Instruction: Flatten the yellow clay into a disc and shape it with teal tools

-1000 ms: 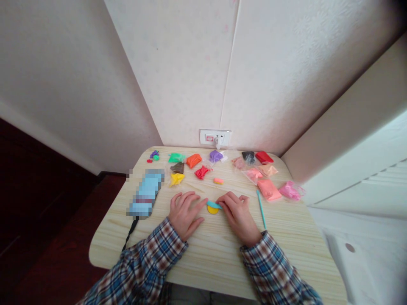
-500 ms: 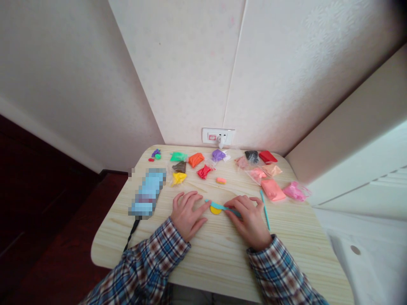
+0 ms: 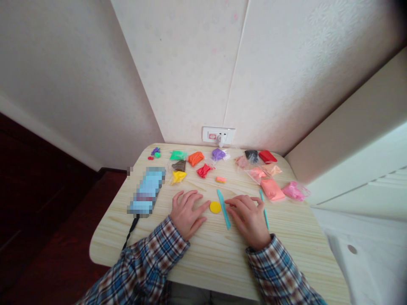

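A flat yellow clay disc (image 3: 215, 207) lies on the table between my hands. My left hand (image 3: 188, 215) rests on the tabletop with fingers spread, its index fingertip at the disc's left edge. To the right of the disc is a turquoise plastic clay knife (image 3: 224, 209), slanting away from me. My right hand (image 3: 249, 218) has its thumb and index fingertips drawn together at the knife's right side, closed on its middle. A second slim turquoise tool (image 3: 264, 210) lies just beyond the right hand, partly hidden behind it.
A small pink and yellow clay piece (image 3: 220, 179) sits behind the disc. Bagged clay, including red (image 3: 204, 170), yellow (image 3: 178, 177) and coral (image 3: 272, 189), lines the back. A pixelated phone-like device (image 3: 148, 190) with a cable is left; small clay fruit shapes (image 3: 155, 151) lie at the far-left corner.
The clay knife has turned from lying across the yellow disc to slanting beside it on the right. The whole disc now shows. Both hands have stayed nearly in place.
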`<state>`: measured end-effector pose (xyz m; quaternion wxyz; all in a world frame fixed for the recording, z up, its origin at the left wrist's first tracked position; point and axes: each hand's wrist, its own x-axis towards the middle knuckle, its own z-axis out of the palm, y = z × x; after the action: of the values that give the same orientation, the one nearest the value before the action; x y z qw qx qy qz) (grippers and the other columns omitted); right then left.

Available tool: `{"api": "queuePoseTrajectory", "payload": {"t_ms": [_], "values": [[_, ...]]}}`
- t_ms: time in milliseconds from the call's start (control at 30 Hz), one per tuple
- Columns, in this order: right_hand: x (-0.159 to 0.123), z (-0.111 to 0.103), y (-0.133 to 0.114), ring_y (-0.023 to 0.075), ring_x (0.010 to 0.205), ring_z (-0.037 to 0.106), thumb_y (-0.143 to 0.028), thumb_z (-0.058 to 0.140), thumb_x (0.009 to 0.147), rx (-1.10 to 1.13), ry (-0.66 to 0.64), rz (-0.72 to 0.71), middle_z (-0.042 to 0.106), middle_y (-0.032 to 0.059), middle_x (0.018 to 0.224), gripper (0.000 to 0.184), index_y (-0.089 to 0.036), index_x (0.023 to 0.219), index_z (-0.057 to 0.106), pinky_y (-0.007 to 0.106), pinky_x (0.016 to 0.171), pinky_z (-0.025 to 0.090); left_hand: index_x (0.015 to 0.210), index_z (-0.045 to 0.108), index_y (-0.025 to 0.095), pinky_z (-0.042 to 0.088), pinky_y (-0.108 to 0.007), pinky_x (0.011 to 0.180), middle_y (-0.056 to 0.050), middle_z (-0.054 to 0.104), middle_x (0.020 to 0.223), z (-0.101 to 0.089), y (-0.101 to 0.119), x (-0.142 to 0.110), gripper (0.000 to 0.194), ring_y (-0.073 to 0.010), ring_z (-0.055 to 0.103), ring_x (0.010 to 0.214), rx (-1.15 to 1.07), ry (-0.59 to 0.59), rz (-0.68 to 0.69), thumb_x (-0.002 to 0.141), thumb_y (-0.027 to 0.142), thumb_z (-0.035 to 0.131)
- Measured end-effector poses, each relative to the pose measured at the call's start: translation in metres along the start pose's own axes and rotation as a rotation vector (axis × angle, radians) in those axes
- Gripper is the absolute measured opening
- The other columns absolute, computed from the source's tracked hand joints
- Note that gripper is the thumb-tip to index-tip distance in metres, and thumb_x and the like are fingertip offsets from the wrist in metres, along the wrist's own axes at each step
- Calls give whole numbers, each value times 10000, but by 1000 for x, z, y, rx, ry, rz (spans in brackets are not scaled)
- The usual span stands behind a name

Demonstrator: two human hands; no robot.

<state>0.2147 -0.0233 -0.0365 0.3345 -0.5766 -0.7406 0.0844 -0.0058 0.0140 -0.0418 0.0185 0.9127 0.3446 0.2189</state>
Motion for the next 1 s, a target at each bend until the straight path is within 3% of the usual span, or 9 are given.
{"api": "queuePoseTrajectory", "payload": {"t_ms": [467, 667, 1000], "values": [[-2, 3, -11, 200, 881, 542, -370, 559, 789, -104, -92, 77, 603, 16, 907, 199, -225, 923, 531, 394, 853, 205, 1246, 493, 199, 214, -491, 955, -113, 525, 1174, 3, 0, -1, 421, -291, 417, 1129, -48, -1, -29, 878, 384, 404], [-7, 2, -7, 208, 847, 529, -330, 499, 832, -160, -24, 159, 614, 20, 852, 118, -228, 870, 545, 410, 839, 199, 1227, 506, 200, 229, -486, 949, -109, 530, 1172, 2, 0, -1, 403, -285, 419, 1130, -65, 3, -28, 869, 367, 424], [-9, 6, -5, 218, 767, 535, -399, 437, 884, -193, 57, 254, 618, 28, 758, 261, -223, 753, 579, 404, 752, 221, 1205, 516, 185, 240, -475, 944, -114, 531, 1155, 1, 1, 1, 385, -273, 429, 1118, -64, 19, -26, 868, 350, 431]]}}
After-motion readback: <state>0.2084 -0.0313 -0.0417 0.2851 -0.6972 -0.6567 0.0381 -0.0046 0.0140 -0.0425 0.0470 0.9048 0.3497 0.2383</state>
